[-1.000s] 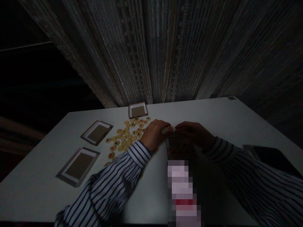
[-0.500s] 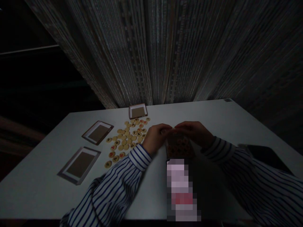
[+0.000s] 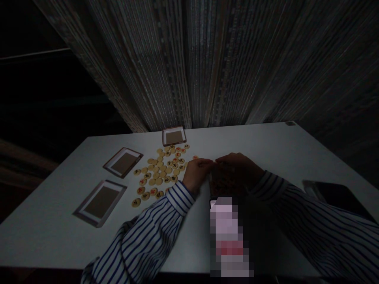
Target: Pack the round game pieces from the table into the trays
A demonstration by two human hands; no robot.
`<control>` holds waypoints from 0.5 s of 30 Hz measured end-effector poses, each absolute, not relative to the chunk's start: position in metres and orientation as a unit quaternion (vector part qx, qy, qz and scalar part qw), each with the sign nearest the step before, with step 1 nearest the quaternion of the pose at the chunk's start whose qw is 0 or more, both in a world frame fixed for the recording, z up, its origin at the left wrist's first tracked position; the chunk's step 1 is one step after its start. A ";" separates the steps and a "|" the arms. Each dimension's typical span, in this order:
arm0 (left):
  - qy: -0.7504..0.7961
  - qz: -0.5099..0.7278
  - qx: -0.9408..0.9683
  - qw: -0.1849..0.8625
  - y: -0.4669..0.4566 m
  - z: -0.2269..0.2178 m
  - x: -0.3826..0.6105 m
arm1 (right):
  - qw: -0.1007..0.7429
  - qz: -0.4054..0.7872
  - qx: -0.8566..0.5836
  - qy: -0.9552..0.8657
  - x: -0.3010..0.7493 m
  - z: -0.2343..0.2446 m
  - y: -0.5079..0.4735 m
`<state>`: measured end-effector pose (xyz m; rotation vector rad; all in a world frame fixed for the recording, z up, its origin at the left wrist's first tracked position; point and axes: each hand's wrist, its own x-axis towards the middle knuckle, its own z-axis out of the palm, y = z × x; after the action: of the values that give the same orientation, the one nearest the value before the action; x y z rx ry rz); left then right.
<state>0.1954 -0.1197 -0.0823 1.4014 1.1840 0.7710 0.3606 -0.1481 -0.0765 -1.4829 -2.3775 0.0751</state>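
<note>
Shows a left hand [image 3: 197,172] and a right hand [image 3: 241,165] close together at the fingertips over the far end of a dim box [image 3: 223,184]; also shows loose round pieces [image 3: 162,174] and shallow trays [image 3: 122,163] across a white desk [image 3: 186,240].

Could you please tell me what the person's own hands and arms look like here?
The left hand and right hand are ungloved. The long, white sleeves have dark blue stripes and end in striped cuffs. It is too dim to tell whether rings are worn.
</note>
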 end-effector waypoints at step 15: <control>0.497 0.207 0.785 0.308 -0.125 -0.088 0.175 | -0.126 0.017 -0.513 -0.849 0.356 -0.075 -0.140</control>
<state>0.1748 -0.1246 -0.0879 2.0750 1.3140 0.5469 0.3557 -0.1396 -0.0752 -1.7539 -2.9046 0.0565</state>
